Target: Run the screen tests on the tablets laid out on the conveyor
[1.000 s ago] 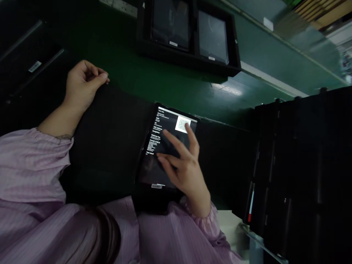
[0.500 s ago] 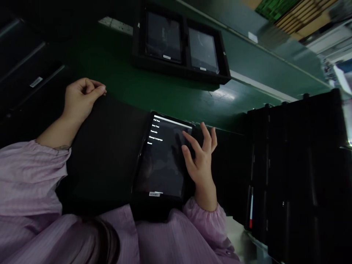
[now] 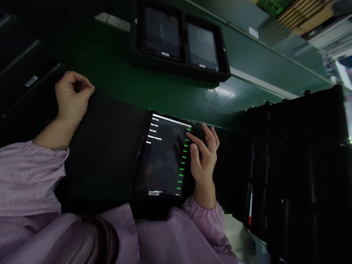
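Observation:
A black tablet [image 3: 165,157] lies on a dark mat in front of me, its screen lit with a white text menu and a column of green text along the right edge. My right hand [image 3: 205,154] is over the tablet's upper right edge, fingers apart and holding nothing, the index fingertip at or just above the screen. My left hand [image 3: 74,93] hovers at the left corner of the dark mat [image 3: 107,146], thumb and fingertips pinched together. Whatever that pinch holds, if anything, is too small to make out.
Beyond the tablet, a black tray [image 3: 176,68] holds two tablets with dark screens on the green table [image 3: 110,80]. Tall black stacked trays [image 3: 297,165] stand at the right. More black trays with a label [image 3: 31,81] are at the left.
Green text has appeared along the right side of the screen. My left hand has moved a little left and up. My right hand has shifted slightly right, its thumb now nearer the index finger.

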`<state>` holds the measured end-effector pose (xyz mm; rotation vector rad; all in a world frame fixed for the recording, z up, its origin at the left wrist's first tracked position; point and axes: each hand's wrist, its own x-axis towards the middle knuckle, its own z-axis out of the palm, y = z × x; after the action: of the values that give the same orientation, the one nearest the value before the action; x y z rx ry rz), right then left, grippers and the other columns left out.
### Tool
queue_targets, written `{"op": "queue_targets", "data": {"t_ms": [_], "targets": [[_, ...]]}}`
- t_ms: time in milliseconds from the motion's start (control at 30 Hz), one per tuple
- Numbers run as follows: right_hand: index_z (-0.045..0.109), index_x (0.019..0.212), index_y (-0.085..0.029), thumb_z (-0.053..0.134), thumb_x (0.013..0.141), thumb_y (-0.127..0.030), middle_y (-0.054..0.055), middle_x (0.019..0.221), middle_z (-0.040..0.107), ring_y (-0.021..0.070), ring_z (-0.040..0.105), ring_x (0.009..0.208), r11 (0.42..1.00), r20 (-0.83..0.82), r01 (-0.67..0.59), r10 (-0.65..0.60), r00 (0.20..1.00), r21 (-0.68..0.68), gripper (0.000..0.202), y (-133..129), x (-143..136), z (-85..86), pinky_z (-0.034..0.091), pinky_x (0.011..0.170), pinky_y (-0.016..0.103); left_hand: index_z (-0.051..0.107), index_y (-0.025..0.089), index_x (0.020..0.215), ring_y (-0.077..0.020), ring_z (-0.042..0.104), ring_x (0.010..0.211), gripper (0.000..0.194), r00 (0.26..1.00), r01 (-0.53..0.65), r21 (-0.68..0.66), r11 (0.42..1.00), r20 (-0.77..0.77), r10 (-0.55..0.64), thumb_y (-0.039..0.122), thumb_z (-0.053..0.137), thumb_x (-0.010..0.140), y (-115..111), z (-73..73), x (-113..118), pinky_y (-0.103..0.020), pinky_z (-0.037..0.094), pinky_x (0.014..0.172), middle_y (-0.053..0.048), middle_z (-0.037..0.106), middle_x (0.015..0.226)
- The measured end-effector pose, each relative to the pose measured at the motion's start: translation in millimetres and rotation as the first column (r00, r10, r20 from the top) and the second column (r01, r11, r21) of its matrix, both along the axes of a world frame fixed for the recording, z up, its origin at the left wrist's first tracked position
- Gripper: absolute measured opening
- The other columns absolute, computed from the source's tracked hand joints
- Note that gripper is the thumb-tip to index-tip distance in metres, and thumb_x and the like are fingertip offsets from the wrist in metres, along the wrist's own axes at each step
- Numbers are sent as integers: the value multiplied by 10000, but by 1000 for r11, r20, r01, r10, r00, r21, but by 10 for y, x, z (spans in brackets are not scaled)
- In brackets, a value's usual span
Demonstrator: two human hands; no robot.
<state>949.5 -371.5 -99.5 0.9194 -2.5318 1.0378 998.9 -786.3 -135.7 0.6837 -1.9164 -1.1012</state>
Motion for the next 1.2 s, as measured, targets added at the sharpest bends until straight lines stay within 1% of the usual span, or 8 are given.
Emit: {"op": "queue_targets", "data": {"t_ms": [133,367,500,633,800,933,1067,1200], "targets": [[789,1162,-270,509,1045,-281,66,1514,580,340,406,1510,998,-23,-42,41,999,-57,304,-1,14,38,432,1173,629,605,174,681,-120,463,621,209,999,-25,24,999,-32,26,6,668,573,29,17,-11,-302,532,781,20,562,666],[836,1016,-309,567,1002,-269,16,1459,634,341,410,1508,974,-23,-224,225,974,21,272,-16,30,99,415,1192,629,615,156,669,-131,501,671,228,999,-49,10,999,-1,49,-53,679,605,-6,-17,-12,-400,538,959,18,543,682],[843,974,-318,569,986,-273,5,1464,628,355,403,1511,958,-30,-283,284,958,36,278,-22,47,126,410,1194,647,633,162,697,-134,511,662,215,999,-44,29,999,2,44,-19,686,594,-16,-27,-15,-439,553,966,19,560,685],[846,938,-302,571,975,-248,12,1467,622,362,387,1518,940,-25,-340,341,940,33,283,-31,64,141,401,1202,641,624,166,689,-126,494,638,212,999,-51,37,998,1,51,-11,692,591,10,-4,-18,-398,565,927,17,567,667],[829,1041,-292,574,996,-257,36,1474,616,350,405,1508,968,-49,-247,250,967,48,261,-32,58,95,426,1184,636,596,172,664,-112,472,609,218,998,-50,43,998,-21,51,-20,667,590,57,37,-29,-314,560,822,29,566,639],[808,1127,-282,563,1016,-261,45,1509,589,339,371,1530,979,-79,-190,195,978,70,269,-25,44,40,420,1195,633,587,172,653,-112,468,608,240,998,-65,72,995,-6,66,-46,670,596,92,80,-39,-319,549,829,31,564,642],[811,1113,-264,565,1022,-260,54,1502,597,342,357,1539,983,-83,-162,170,982,89,262,-33,54,29,409,1203,639,569,172,653,-114,452,610,266,993,-99,64,993,68,95,-72,666,612,135,155,-40,-324,535,820,36,511,629],[817,1082,-267,531,1038,-244,62,1422,658,310,450,1485,995,-77,-99,97,992,-18,290,-37,42,53,446,1174,591,567,176,666,-100,430,638,235,979,-114,44,992,175,105,-19,697,688,196,267,-14,-264,475,734,55,460,643]]}}
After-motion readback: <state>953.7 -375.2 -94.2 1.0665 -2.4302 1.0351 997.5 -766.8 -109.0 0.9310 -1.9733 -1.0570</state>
